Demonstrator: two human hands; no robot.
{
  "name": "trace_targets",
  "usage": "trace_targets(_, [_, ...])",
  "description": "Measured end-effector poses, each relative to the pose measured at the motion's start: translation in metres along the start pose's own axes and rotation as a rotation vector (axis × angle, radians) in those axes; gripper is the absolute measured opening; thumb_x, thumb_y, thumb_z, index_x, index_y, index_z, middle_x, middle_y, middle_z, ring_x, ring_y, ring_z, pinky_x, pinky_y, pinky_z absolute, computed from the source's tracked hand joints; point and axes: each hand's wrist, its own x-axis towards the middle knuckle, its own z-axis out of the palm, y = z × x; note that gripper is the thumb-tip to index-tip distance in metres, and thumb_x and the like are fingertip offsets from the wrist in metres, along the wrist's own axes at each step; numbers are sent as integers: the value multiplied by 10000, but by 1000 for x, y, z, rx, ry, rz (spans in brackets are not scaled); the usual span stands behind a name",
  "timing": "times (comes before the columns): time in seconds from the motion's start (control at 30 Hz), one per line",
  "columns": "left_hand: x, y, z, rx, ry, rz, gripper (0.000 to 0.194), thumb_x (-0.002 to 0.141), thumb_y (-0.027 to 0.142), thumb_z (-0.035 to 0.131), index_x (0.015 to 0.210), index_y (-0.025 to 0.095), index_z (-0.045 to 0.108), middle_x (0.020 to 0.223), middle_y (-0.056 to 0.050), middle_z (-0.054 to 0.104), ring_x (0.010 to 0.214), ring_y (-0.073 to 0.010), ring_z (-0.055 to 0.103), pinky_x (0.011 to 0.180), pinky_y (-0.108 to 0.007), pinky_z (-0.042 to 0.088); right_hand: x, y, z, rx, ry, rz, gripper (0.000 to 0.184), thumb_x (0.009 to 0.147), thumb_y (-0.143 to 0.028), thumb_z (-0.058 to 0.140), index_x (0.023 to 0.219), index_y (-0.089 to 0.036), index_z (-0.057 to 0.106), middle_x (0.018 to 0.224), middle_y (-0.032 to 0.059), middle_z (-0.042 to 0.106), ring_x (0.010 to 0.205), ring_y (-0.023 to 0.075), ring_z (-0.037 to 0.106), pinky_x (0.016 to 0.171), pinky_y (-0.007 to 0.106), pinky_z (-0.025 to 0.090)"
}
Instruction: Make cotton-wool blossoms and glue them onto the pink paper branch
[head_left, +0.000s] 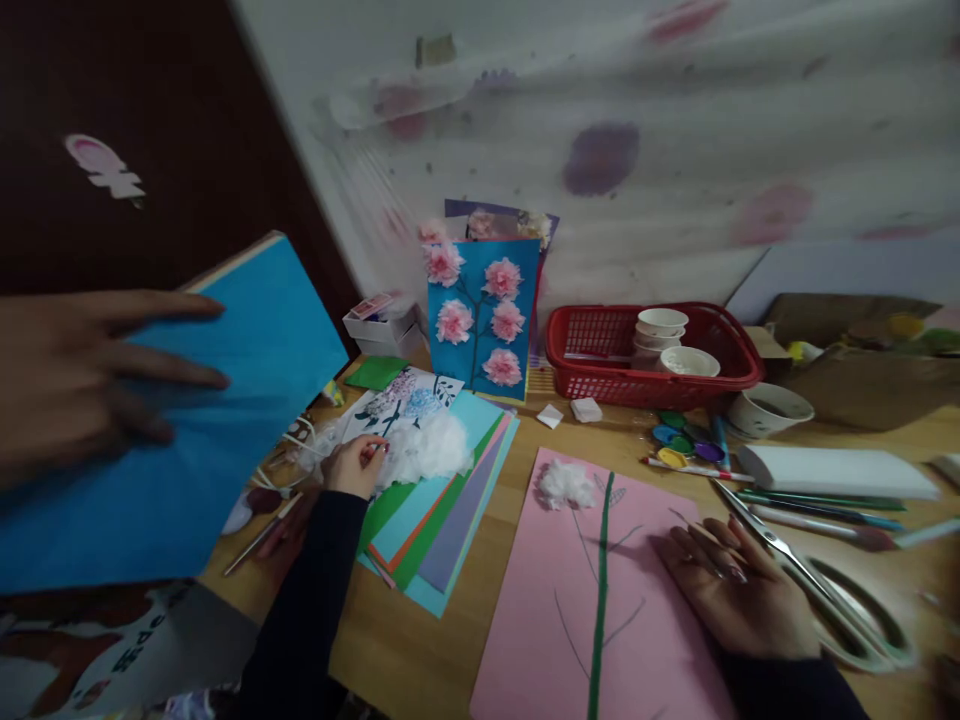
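My left hand [354,466], in a dark sleeve, reaches to a heap of white cotton wool [429,448]. Its fingertips are pinched at the cotton's left edge. The heap lies on a fanned stack of coloured paper [469,515]. My right hand [739,585] is half turned up over the right edge of a pink sheet [559,620], fingers loosely curled and apart, with nothing visible in them. On that sheet are a green painted stem [602,600], pencil-drawn branches and a cotton tuft [566,484]. Silver scissors [814,580] lie beside my right hand.
Another person's hand [97,370] rests on a large blue board [247,350] at left. A blue card with pink flowers [480,340] stands behind. At the back right are a red basket [600,385], a paper cup [769,408], paint pots [675,440] and pencils [821,500].
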Motion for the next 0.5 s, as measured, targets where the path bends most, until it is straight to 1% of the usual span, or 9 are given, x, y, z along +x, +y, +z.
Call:
trace_targets(0.1, [9, 8, 2, 39, -38, 26, 188, 726, 302, 575, 868, 246, 686, 818, -29, 690, 839, -232, 616, 757, -323, 443, 0, 0, 2, 30, 36, 13, 333, 670, -224, 703, 559, -202, 390, 398, -72, 376, 462, 86, 477, 679, 320, 553])
trace_targets(0.17, [11, 13, 5, 60, -57, 45, 201, 705, 313, 603, 873, 250, 694, 930, -44, 702, 916, -262, 609, 809, -355, 425, -1, 0, 4, 43, 49, 16, 336, 669, -220, 697, 552, -201, 382, 392, -71, 365, 455, 86, 472, 674, 316, 554])
trace_targets(0.23, [10, 18, 8, 78, -62, 52, 217, 711, 332, 604, 886, 247, 699, 983, -58, 701, 959, -293, 599, 840, -394, 403, -1, 0, 5, 45, 60, 19, 333, 663, -218, 697, 552, -203, 383, 392, -70, 364, 465, 91, 483, 681, 318, 556])
trace_targets(0.33, [7, 23, 11, 93, -52, 52, 198, 734, 312, 571, 863, 237, 702, 988, -70, 704, 975, -318, 590, 849, -434, 379, -2, -1, 7, 62, 74, 19, 323, 653, -199, 694, 552, -204, 387, 396, -70, 368, 466, 93, 481, 680, 318, 557])
trace_targets(0.43, [6, 23, 9, 80, -45, 47, 186, 756, 253, 521, 809, 233, 698, 942, -66, 713, 969, -311, 597, 850, -437, 375, -3, -1, 9, 82, 85, 17, 318, 645, -181, 688, 549, -202, 386, 396, -71, 367, 450, 86, 460, 681, 317, 557])
trace_targets(0.5, [7, 22, 7, 54, -40, 34, 199, 764, 231, 498, 812, 230, 692, 922, -68, 718, 977, -309, 601, 859, -438, 375, -3, -1, 9, 83, 91, 20, 314, 641, -183, 690, 552, -203, 390, 394, -72, 364, 450, 88, 460, 677, 319, 555])
